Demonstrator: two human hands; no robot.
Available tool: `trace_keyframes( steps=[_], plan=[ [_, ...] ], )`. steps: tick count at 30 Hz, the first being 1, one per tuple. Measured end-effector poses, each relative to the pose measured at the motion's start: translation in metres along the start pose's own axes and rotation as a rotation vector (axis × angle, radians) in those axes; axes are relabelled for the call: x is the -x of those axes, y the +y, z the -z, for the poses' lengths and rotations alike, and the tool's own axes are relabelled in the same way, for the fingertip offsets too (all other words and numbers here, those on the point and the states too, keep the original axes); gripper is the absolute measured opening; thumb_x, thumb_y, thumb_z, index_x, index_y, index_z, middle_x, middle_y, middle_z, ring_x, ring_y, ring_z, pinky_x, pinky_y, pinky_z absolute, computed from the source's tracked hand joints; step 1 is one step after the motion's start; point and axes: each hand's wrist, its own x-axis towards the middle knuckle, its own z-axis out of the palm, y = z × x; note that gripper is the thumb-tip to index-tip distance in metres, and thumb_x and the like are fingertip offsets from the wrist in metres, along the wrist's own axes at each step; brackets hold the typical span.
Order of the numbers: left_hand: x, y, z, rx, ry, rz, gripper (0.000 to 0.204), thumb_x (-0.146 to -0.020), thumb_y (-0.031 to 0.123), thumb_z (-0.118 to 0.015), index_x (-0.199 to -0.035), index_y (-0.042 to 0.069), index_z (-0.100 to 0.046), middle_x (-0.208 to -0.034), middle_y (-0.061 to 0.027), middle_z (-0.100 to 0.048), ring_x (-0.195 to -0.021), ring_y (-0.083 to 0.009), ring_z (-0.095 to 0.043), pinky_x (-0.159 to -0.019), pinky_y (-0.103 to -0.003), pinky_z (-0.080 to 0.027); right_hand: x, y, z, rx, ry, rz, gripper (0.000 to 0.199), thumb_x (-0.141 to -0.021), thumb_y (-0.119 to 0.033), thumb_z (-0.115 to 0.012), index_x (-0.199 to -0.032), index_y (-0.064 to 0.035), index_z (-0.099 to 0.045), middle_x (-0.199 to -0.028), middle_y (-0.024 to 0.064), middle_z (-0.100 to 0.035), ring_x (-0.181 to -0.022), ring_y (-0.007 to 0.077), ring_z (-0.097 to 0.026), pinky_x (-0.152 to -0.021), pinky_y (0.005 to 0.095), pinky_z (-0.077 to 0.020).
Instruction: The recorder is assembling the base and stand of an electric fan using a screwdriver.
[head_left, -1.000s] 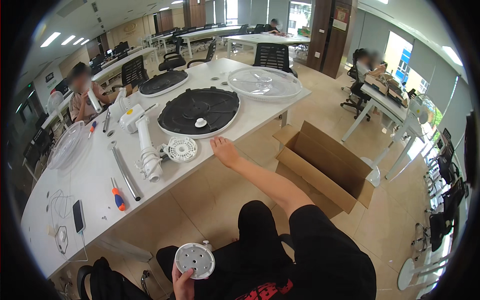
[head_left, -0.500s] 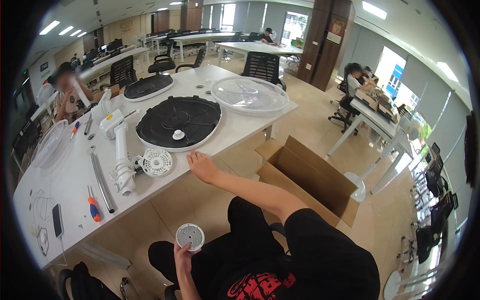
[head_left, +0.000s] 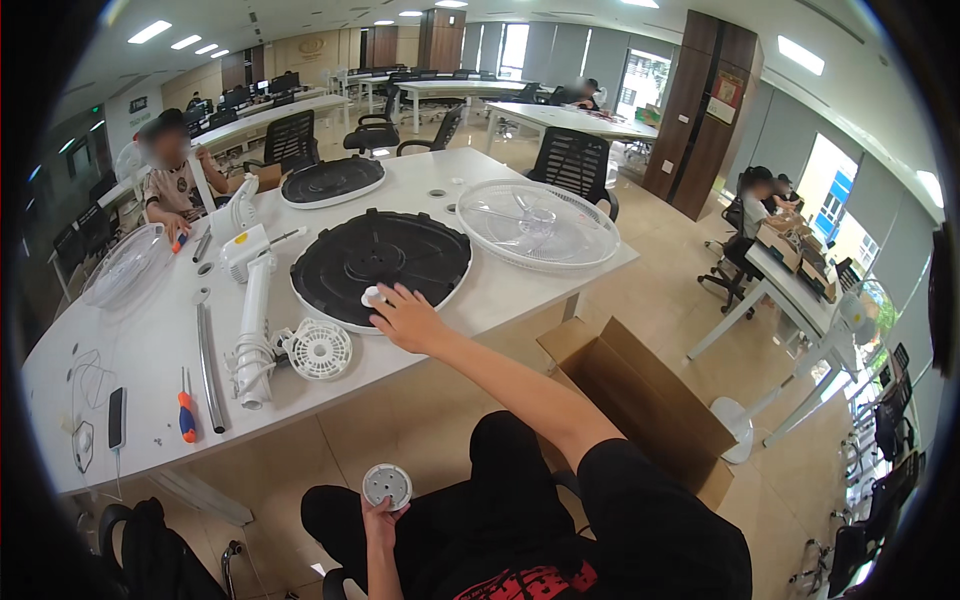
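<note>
Above my lap, my left hand (head_left: 380, 520) grips a round white and grey disc (head_left: 387, 487) with several small holes in its face. My right hand (head_left: 410, 318) reaches over the near rim of a large black round plate with a white edge (head_left: 345, 255). Its fingers are stretched out, with the tips at a small white knob (head_left: 372, 296) that lies on the plate. Whether they touch it is hard to tell. Left of this hand are a round white slotted grille (head_left: 319, 349) and a white fan stand with a motor head (head_left: 256, 320), its cord wound round the lower end.
On the table are a second black plate (head_left: 333, 181), clear fan guards (head_left: 538, 225), a metal tube (head_left: 209, 370), a screwdriver (head_left: 187, 415) and a phone (head_left: 117, 418). An open cardboard box (head_left: 640, 400) stands right of the table. Across it, a person (head_left: 175, 180) holds a screwdriver.
My right hand has moved forward from the table edge to the white knob, its fingers stretching out. The left hand still holds the disc. Across the table, the person's hand has come down to a screwdriver.
</note>
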Motion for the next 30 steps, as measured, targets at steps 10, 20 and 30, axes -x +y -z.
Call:
trace_keyframes(
  steps=[10,20,30],
  plan=[
    [-0.005,-0.007,0.014,-0.154,0.009,0.05,0.069,-0.088,-0.008,-0.051,-0.149,0.015,-0.03,-0.139,-0.0204,-0.05,-0.114,-0.0393,-0.064,-0.077,-0.05,-0.065,-0.014,-0.018,-0.014,-0.294,0.018,-0.083,0.031,-0.096,-0.034,-0.06,-0.111,-0.0087,-0.069,-0.133,0.0131,-0.056,-0.111,0.0346,-0.061,-0.092,0.0527,-0.0486],
    [-0.002,-0.001,0.002,-0.131,0.045,0.064,0.064,-0.09,-0.008,-0.052,-0.147,0.014,-0.032,-0.139,-0.0187,-0.049,-0.112,-0.0374,-0.065,-0.075,-0.049,-0.065,-0.058,-0.001,-0.026,-0.153,-0.309,-0.17,0.027,-0.087,-0.017,-0.069,-0.113,-0.0117,-0.072,-0.129,0.0102,-0.054,-0.106,0.0329,-0.065,-0.088,0.0451,-0.0547],
    [-0.013,-0.014,0.011,-0.201,0.06,0.079,0.063,-0.091,-0.005,-0.059,-0.146,0.015,-0.034,-0.135,-0.0175,-0.053,-0.108,-0.0362,-0.066,-0.073,-0.048,-0.065,-0.086,0.02,-0.034,0.066,-0.244,-0.119,0.022,-0.076,-0.012,-0.075,-0.097,-0.006,-0.071,-0.111,0.0162,-0.06,-0.092,0.036,-0.07,-0.08,0.0473,-0.0573]
  ],
)
